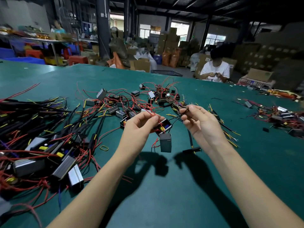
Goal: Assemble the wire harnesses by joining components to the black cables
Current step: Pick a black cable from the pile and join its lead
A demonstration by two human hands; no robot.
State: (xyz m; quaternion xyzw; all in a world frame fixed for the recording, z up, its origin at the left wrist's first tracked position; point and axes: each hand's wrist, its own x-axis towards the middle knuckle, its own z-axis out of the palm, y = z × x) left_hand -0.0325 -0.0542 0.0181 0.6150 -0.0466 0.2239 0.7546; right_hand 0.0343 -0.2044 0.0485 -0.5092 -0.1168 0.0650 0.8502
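Observation:
My left hand (141,125) is raised above the green table (164,186) and pinches thin red wires (152,113) of a small open component box (163,126). A grey block (165,142) hangs from that box by a red wire. My right hand (199,122) pinches the thin end of a black cable (185,113); the cable drops behind my wrist to a black connector (191,150) lying on the table. The two hands are close together, a short gap between the wire ends.
A heap of black cables (37,119) with yellow tips lies at left, metal boxes with red wires (64,168) below it. More components (125,104) spread in the middle and at right (279,116). A person in white (215,71) sits across the table. A yellow rubber band (104,148) lies near my left forearm.

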